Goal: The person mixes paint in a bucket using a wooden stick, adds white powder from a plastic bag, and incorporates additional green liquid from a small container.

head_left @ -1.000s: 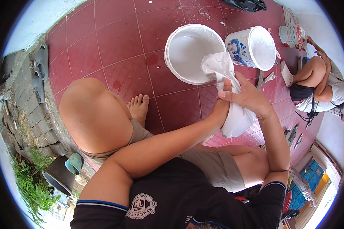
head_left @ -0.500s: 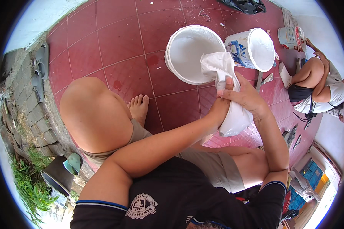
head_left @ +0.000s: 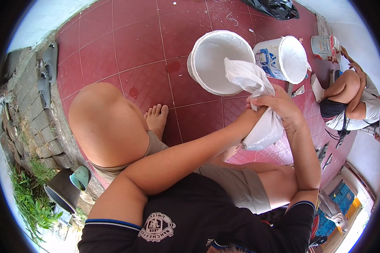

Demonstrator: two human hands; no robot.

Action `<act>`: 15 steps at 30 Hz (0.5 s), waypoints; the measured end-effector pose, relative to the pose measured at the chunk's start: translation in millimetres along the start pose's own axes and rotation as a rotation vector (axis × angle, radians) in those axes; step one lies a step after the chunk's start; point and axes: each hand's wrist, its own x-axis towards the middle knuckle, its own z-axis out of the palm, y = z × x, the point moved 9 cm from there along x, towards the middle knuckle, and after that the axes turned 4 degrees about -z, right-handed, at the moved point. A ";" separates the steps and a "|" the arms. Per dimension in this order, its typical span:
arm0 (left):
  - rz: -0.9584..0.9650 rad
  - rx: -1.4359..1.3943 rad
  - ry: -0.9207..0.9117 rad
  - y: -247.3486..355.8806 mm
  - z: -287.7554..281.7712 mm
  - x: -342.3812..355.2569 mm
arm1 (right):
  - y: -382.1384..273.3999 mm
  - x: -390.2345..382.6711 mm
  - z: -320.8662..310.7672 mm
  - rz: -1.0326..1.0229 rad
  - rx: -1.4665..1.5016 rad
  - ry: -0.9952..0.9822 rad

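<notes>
A white plastic bag (head_left: 264,135) with a full, rounded bottom hangs from both hands. My left hand (head_left: 258,114) is closed around its gathered neck, its fingers partly hidden behind the plastic. Right beside it, my right hand (head_left: 286,110) grips the neck too, thumb laid across toward the left hand. Above the grip, the bag's loose, crumpled top flops to the left over the near rim of a white bucket (head_left: 193,63). That bucket's inside is coated white; how much it holds is hard to tell.
A second white bucket (head_left: 268,58) with blue print stands at the right, a scraper (head_left: 299,91) near it. A black plastic bag (head_left: 278,7) lies at the far edge. Another person (head_left: 346,90) squats at right beside a paint can (head_left: 323,47). Dark sandals (head_left: 50,63) are at left.
My hands have shifted slightly right with the bag and drawn closer together around its neck. The right thumb has slid back toward the neck, and the neck looks more tightly gathered.
</notes>
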 end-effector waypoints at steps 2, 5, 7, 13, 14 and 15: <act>-0.036 0.006 -0.031 -1.5 2.0 -1.7 | -2.8 1.9 2.8 0.012 0.043 -0.036; -0.099 -0.015 -0.054 3.8 5.9 -12.7 | -5.1 6.4 4.2 0.045 -0.026 -0.041; -0.122 -0.015 -0.064 5.0 8.2 -16.2 | -2.7 11.7 3.0 0.053 -0.119 -0.040; -0.189 0.002 -0.072 1.7 6.7 -21.7 | -3.2 20.6 6.1 0.010 -0.205 -0.063; -0.137 -0.024 -0.066 3.7 7.1 -19.0 | -3.8 21.0 6.6 0.011 -0.206 -0.064; -0.087 -0.050 -0.057 7.4 5.3 -18.7 | -2.8 22.1 5.7 0.019 -0.203 -0.032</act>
